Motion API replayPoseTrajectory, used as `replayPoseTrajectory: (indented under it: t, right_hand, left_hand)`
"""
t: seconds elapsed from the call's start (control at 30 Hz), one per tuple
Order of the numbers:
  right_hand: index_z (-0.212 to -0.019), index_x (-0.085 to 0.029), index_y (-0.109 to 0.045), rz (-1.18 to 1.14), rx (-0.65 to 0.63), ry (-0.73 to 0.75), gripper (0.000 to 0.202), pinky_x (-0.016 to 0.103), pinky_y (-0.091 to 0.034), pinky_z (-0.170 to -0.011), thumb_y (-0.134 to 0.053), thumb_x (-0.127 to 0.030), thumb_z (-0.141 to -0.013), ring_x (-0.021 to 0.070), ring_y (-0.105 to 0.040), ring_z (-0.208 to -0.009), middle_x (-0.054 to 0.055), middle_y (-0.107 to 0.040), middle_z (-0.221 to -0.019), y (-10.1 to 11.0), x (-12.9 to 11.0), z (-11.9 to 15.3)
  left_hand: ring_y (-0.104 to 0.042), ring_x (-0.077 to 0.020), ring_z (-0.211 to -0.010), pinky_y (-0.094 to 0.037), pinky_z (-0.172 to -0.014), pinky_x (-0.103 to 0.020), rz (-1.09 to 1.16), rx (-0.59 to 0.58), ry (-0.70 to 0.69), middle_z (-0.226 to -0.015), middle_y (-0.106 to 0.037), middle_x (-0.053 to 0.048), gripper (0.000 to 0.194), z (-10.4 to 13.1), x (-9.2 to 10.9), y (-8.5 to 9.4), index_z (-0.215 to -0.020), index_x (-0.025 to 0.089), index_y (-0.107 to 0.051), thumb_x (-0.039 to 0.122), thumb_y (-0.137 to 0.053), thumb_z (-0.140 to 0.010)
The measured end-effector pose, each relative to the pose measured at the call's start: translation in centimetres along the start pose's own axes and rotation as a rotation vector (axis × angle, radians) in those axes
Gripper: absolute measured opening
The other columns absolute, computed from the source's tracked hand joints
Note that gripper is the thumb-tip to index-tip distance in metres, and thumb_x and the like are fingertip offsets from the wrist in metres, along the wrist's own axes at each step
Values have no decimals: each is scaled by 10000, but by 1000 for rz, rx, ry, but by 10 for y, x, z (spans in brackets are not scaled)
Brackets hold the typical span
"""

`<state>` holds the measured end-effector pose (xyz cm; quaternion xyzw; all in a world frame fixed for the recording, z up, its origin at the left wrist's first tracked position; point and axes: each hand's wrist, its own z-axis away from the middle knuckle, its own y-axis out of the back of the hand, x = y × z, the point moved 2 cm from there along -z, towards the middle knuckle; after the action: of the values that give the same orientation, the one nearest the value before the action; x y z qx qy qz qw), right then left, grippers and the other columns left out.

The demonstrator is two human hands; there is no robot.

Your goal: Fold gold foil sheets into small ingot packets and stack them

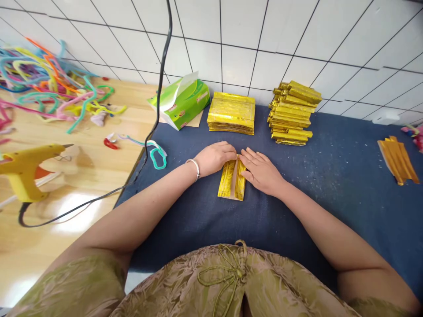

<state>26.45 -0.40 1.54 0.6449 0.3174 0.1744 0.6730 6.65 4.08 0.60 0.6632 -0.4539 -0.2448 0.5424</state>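
Note:
A sheet of gold foil paper (pixel 228 182) lies on the dark blue cloth in front of me. Its two long sides are folded inward, and a narrow brownish strip shows between them. My left hand (pixel 216 157), with a silver bangle at the wrist, has its fingers curled together on the paper's far left edge. Flat along the right side rests my right hand (pixel 261 171), fingers stretched out and touching the fold. Behind the hands sit a stack of flat gold foil sheets (pixel 231 112) and a pile of folded gold strips (pixel 292 113).
A green tissue pack (pixel 187 101) stands at the back left. The yellow glue gun (pixel 24 169) lies on the wooden surface, its black cord (pixel 161 75) crossing the view. Colourful pipe cleaners (pixel 49 83) are heaped at far left. More folded gold strips (pixel 398 159) lie far right.

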Motion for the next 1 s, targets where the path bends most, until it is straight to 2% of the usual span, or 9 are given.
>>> replayPoseTrajectory:
  t: [0.2,0.33,0.53,0.7,1.0]
  right_hand:
    - [-1434,-192,-339,114,-12,-25,526,470,-242,-1121,-273,-426,-968,242,-237,-1409,55,-335,-1500,0,-1,7]
    - [-1424,-206,-358,152,6,-27,506,475,-267,-1104,-292,-416,-968,248,-260,-1399,38,-347,-1494,2,1,13]
    - [-1409,-188,-384,184,50,-22,495,488,-304,-1074,-354,-388,-956,256,-293,-1383,59,-409,-1458,4,-1,22]
    - [-1363,-141,-449,165,98,23,456,444,-362,-1041,-393,-315,-946,250,-327,-1363,87,-470,-1413,3,-2,24]
    - [-1319,-166,-491,117,227,81,408,435,-395,-1018,-454,-259,-923,247,-428,-1282,81,-585,-1293,2,-2,27]
  left_hand:
    - [-523,-163,-1158,-385,-973,-336,19,-75,84,-1331,-547,-31,450,25,6,9,-1314,256,-499,123,-394,-897]
    - [-501,-155,-1217,-351,-988,-336,31,-108,120,-1405,-478,-20,498,34,12,15,-1368,274,-433,120,-360,-901]
    - [-489,-151,-1241,-342,-983,-327,34,-120,161,-1420,-460,-30,483,33,21,17,-1365,264,-434,129,-330,-913]
    - [-471,-143,-1264,-340,-992,-325,55,-84,206,-1414,-466,-47,476,33,26,17,-1383,242,-396,143,-296,-928]
    - [-468,-151,-1267,-340,-997,-336,82,-62,265,-1416,-462,-52,506,32,24,15,-1413,233,-329,136,-296,-917]
